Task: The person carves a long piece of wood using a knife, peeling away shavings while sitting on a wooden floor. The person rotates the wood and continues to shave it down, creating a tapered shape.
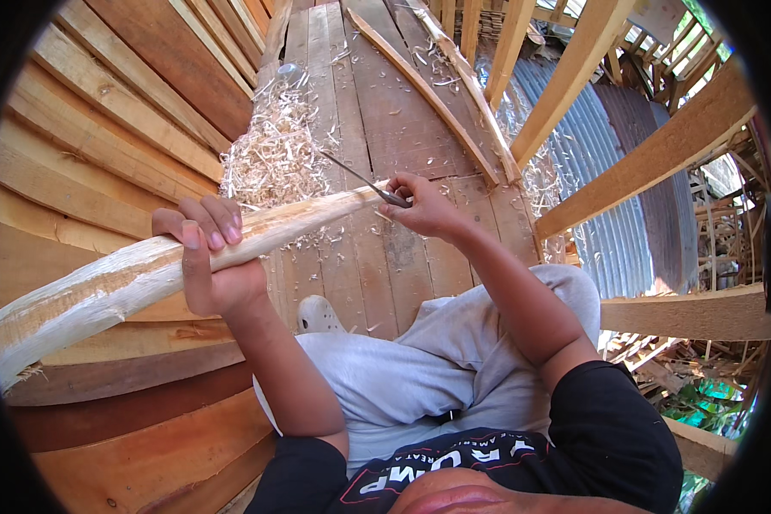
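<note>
A long peeled wooden pole (94, 287) slants across in front of me, thick at the left and thinner toward my right hand. My left hand (214, 257) grips it from below, fingers curled over the top and thumb up along the near side. In my right hand (421, 206) is a knife (364, 182), its dark handle inside my closed fingers. The thin blade points up and left, crossing the pole's narrow end. Fingertips of the right hand are close to that end; whether they also touch the wood I cannot tell.
Pale wood shavings (278, 158) heap beside the plank wall (86, 154), with a small grey round object (290, 72) behind. Two long strips, one brown (428, 94), lie on the plank floor (343, 103). Slanted posts (574, 77) and corrugated metal sheets (591, 163) stand at right.
</note>
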{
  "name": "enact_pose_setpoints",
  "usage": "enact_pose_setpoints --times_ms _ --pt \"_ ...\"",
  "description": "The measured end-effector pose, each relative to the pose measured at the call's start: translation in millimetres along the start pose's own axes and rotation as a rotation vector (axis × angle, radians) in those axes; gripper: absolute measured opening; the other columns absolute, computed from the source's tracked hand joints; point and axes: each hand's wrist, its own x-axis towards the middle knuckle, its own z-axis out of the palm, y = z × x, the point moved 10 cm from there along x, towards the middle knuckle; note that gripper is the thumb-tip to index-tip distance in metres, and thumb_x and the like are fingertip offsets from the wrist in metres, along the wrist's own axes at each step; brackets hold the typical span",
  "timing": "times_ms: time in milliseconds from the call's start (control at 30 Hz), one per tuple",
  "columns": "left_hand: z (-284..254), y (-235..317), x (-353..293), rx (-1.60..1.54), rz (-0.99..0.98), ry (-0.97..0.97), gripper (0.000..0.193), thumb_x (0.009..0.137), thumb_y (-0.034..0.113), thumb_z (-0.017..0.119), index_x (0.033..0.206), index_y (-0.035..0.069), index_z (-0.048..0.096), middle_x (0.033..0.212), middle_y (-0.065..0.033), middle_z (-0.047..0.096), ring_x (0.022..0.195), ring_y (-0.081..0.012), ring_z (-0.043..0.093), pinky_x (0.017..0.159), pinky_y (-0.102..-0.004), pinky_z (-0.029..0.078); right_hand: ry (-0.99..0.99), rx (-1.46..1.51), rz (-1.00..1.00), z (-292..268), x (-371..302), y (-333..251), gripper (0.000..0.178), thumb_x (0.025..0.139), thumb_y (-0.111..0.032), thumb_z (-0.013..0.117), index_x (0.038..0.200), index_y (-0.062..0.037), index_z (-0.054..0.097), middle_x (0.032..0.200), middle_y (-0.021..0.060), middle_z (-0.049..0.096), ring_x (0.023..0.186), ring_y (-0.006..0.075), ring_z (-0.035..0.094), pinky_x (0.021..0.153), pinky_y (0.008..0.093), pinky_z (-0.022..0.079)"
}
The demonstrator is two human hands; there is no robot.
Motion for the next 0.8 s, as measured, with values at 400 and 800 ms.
enact_pose_setpoints --times_ms 400,800 --pt "52.0 -8.4 -1.5 -0.053 -0.038 -0.148 0.024 0.071 0.008 0.062 0.079 0.011 0.04 0.062 -0.0015 0.043 0.056 -0.0124 0.043 0.061 -0.0268 0.035 -0.174 0.403 0.585 30.5 -23.3 69.6 0.063 0.097 -0.061 0.033 0.084 -0.0048 0.058 0.058 0.0008 0.044 0.043 0.0094 0.039 0.038 0.0274 0.033" --pt "66.0 -13.4 -4.0 -0.158 -0.098 -0.399 0.026 0.064 0.007 0.064 0.074 0.014 0.041 0.057 0.0018 0.042 0.05 -0.0109 0.043 0.056 -0.0262 0.034 0.088 -0.407 0.176 1.0 1.2 38.6 0.054 0.1 -0.036 0.028 0.092 0.0055 0.063 0.088 0.0292 0.064 0.089 0.0453 0.062 0.08 0.0484 0.048"
